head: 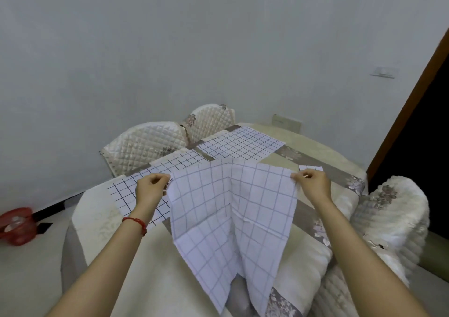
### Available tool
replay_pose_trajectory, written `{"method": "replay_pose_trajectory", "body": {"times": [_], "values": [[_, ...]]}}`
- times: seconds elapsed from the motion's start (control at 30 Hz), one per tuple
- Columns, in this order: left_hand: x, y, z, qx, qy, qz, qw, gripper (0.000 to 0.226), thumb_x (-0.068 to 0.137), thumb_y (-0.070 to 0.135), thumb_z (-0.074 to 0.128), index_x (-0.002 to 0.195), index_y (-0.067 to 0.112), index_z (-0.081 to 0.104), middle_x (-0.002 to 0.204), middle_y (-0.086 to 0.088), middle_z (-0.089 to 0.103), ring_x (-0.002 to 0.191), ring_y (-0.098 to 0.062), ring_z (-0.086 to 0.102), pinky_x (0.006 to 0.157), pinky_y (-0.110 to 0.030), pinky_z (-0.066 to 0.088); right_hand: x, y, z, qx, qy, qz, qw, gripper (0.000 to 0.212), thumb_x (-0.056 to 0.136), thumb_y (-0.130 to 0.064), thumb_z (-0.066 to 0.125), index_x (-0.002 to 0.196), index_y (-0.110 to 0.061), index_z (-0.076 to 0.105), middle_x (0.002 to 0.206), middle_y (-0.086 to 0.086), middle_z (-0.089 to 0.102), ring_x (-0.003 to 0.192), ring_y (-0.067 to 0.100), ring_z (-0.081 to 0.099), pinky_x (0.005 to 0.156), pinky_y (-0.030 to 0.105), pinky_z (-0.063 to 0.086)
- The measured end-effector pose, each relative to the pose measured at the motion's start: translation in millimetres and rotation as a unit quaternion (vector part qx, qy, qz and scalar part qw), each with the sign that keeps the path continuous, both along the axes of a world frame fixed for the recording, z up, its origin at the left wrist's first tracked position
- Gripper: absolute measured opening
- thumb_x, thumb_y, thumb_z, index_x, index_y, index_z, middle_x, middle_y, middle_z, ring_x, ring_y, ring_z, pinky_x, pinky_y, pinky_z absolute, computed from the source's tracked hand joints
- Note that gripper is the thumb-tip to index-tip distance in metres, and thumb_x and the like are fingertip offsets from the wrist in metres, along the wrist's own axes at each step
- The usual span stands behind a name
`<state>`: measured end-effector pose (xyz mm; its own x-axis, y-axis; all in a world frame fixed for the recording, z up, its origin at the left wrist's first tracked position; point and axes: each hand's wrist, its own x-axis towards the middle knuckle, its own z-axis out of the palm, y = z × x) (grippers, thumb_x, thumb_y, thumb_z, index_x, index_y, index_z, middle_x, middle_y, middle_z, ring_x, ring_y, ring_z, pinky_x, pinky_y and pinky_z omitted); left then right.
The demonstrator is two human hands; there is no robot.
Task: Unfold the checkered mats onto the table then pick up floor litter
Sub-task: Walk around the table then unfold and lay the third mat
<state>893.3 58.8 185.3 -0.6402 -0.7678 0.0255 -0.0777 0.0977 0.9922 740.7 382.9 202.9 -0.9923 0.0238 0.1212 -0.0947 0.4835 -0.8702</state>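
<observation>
Two mats flat on table (303,137): far mat (240,143), left mat (145,183). Third mat (230,210) held in air over near edge, opened, creased, hanging. Left hand (150,190) pinches its left corner, right hand (313,185) its right corner. Fourth mat (311,168) peeks behind right hand, state unclear. Left: lay third; litter pickup not started, no litter visible.

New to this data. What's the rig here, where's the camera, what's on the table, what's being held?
No robot: a person works with bare hands. The single wide-angle camera sits on their head, looking forward and down. The left hand and right hand each pinch a top corner of a checkered mat, which hangs creased and unfolded above the table. Two more checkered mats already lie flat there, one near the left hand, one farther back. Quilted chairs surround the table; a red bin stands on the floor.
</observation>
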Motion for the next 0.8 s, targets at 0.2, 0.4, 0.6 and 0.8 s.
{"method": "replay_pose_trajectory", "body": {"times": [0.2,0.4,0.6,0.8], "values": [[-13,-21,27,-0.066,0.024,0.062,0.996,0.017,0.083,0.011,0.060,0.067,0.012,0.062,0.067,-0.001,0.060,0.071,-0.020,0.053,0.074,-0.036,0.047,-55,-13,24,-0.039,0.034,0.018,0.998,0.020,0.077,-0.019,0.068,0.059,-0.016,0.060,0.060,0.000,0.056,0.064,0.019,0.051,0.060,0.026,0.036],[1,-3,58,-0.105,0.073,0.144,0.981,0.020,0.082,0.013,0.063,0.065,0.023,0.062,0.070,0.007,0.061,0.065,-0.003,0.055,0.069,-0.022,0.043,-97,-12,44,-0.197,0.036,0.136,0.970,0.015,0.081,-0.011,0.065,0.067,-0.009,0.064,0.052,0.001,0.061,0.036,0.003,0.052,0.041,0.013,0.046],[45,45,56,-0.147,0.080,0.175,0.970,0.014,0.083,0.009,0.062,0.071,0.014,0.063,0.052,0.015,0.065,0.050,0.008,0.054,0.058,-0.008,0.044,-112,14,26,-0.266,0.023,0.231,0.936,0.013,0.085,-0.011,0.061,0.073,-0.012,0.066,0.059,-0.009,0.070,0.046,0.005,0.061,0.049,0.014,0.052],[83,86,14,-0.134,0.053,0.163,0.976,0.011,0.081,0.000,0.061,0.073,0.007,0.065,0.055,0.011,0.067,0.054,0.009,0.056,0.058,-0.005,0.045,-95,52,-17,-0.283,-0.053,0.263,0.921,0.038,0.055,-0.045,0.068,0.079,-0.015,0.065,0.068,-0.011,0.073,0.052,0.005,0.065,0.053,0.012,0.053]]}}
